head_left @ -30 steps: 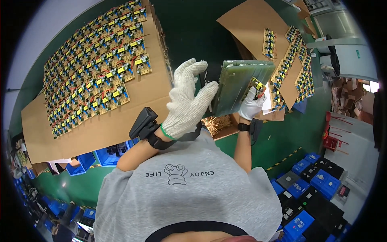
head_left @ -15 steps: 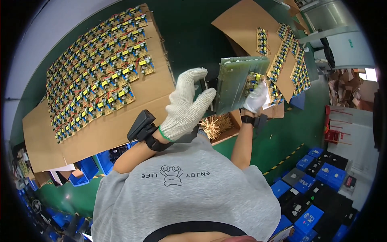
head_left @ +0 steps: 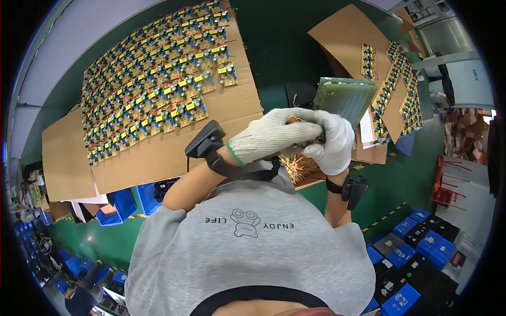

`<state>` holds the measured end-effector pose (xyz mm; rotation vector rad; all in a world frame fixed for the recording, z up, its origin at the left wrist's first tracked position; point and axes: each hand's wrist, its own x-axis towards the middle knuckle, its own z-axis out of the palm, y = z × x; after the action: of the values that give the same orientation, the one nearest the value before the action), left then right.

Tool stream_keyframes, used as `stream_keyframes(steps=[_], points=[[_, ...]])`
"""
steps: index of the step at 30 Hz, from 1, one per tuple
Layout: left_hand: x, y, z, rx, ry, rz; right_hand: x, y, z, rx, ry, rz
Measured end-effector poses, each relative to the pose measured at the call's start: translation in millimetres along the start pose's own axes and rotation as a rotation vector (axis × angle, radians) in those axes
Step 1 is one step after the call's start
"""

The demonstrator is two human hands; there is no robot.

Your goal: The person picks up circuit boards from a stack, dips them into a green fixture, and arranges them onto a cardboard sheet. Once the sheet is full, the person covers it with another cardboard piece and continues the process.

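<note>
My left hand (head_left: 276, 132), in a cream knitted glove with a green cuff, is closed around a small circuit board (head_left: 311, 141) that is mostly hidden. An orange bit shows between its fingers. My right hand (head_left: 337, 142), in a white glove, meets it from the right, its fingers closed on the same board. Just behind both hands stands a greenish translucent block of plates (head_left: 347, 100), its lower part covered by them. Left of the hands, many circuit boards (head_left: 153, 84) with yellow, blue and red parts lie in rows on a cardboard sheet (head_left: 240, 100).
To the right, more circuit boards (head_left: 392, 79) lie on another piece of cardboard (head_left: 342, 34). Under my hands is a box of thin tan leads or sticks (head_left: 299, 167). Blue bins (head_left: 117, 208) stand below the left cardboard. Blue and black crates (head_left: 435, 245) fill the lower right floor.
My right hand has brought the circuit board left and nearer, away from the front of the greenish block. My left hand has moved right and closed on it. The view has shifted.
</note>
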<state>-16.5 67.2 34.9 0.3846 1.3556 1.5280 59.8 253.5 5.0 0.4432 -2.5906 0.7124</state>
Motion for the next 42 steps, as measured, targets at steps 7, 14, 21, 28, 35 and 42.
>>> stream_keyframes(steps=[7, 14, 21, 28, 35, 42], points=[[-12, -19, -14, -0.046, 0.030, 0.152, -3, 0, -3, 0.337, 0.601, 0.488], [-17, -22, -19, -0.312, 0.098, 0.190, 3, 21, -18, 0.815, 0.003, 0.658], [-17, -33, -21, -0.316, 0.295, 0.213, 23, 21, 0, 0.421, 0.175, 0.224], [-33, -24, -14, -0.320, 0.502, 0.252, 42, 21, -24, 0.086, -0.148, -0.422], [-48, -24, -13, 0.013, 0.552, 0.159, 95, -24, 5, 0.039, -0.216, -0.238], [-68, -24, -16, -0.329, 0.606, 0.292, 78, -60, 41, -0.077, 0.248, -0.242]])
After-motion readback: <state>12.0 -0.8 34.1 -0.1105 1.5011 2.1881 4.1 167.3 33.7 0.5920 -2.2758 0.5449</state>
